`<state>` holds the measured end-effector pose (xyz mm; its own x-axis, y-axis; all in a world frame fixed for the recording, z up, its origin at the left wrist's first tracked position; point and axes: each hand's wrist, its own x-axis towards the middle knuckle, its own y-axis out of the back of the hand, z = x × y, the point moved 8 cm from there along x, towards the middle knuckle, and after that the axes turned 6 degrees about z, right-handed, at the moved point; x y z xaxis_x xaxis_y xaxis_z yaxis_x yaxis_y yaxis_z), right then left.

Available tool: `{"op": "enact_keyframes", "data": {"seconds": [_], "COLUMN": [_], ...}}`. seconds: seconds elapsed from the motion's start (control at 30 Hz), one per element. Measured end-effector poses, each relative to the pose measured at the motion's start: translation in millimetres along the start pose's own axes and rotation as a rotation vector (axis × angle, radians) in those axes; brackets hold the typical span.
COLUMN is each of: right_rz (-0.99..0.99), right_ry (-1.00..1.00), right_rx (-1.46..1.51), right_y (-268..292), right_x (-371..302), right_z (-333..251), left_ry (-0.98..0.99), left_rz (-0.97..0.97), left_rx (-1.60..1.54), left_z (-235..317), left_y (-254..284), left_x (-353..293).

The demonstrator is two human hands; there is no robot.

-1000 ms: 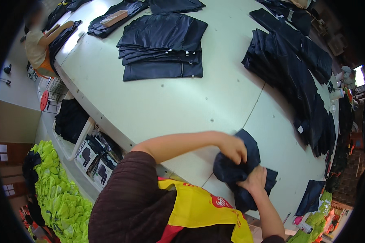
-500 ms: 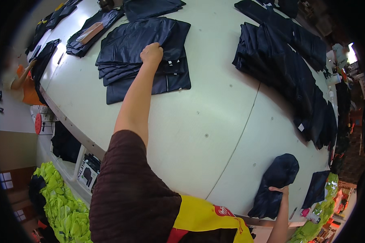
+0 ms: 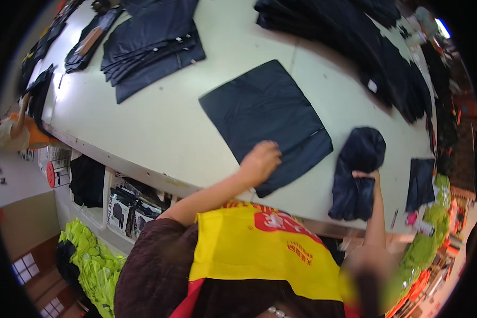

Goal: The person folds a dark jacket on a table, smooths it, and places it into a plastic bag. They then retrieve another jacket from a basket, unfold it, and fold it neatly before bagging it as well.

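Observation:
A flat, squarish piece of folded navy fabric [image 3: 270,100] lies at a slant on the pale table [image 3: 180,122] in front of me. Over its near left edge my left hand [image 3: 262,160] is closed, fingers curled onto the cloth; the fingertips are partly hidden. To the right, my right hand [image 3: 367,175] grips a bent, bundled navy cloth [image 3: 359,148] near its middle, thumb across the front. The bundle's rounded upper end rises above the thumb, and its lower part hangs near the table's front edge.
Folded navy pieces are stacked [image 3: 148,47] at the far left, with a long navy pile [image 3: 334,26] at the far right. A small navy pouch [image 3: 420,183], a pen [image 3: 395,218] and a pink-capped bottle [image 3: 423,227] are at right. Another person [image 3: 18,130] works at the left edge.
My left hand has come back from the far stack toward me, and a flat navy piece now lies mid-table under it. My right hand still holds the bundled cloth; the view has shifted.

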<state>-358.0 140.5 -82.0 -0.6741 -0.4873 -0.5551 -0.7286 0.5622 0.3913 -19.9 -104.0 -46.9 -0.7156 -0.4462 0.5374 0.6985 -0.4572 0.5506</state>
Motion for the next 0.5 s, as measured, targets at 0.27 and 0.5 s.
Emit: {"op": "enact_keyframes", "data": {"seconds": [0.27,0.5], "right_rz": [0.115,0.069], "right_ry": [0.235,0.33], "right_rx": [-0.207,-0.383], "right_y": [-11,-4], "right_x": [-26,-17], "right_z": [-32,-25], "left_ry": [0.098,-0.002], "left_rz": [-0.083,-0.163], "left_rx": [0.19,0.262], "left_z": [-1,0], "left_y": [12,-2], "left_x": [-6,-7]}}
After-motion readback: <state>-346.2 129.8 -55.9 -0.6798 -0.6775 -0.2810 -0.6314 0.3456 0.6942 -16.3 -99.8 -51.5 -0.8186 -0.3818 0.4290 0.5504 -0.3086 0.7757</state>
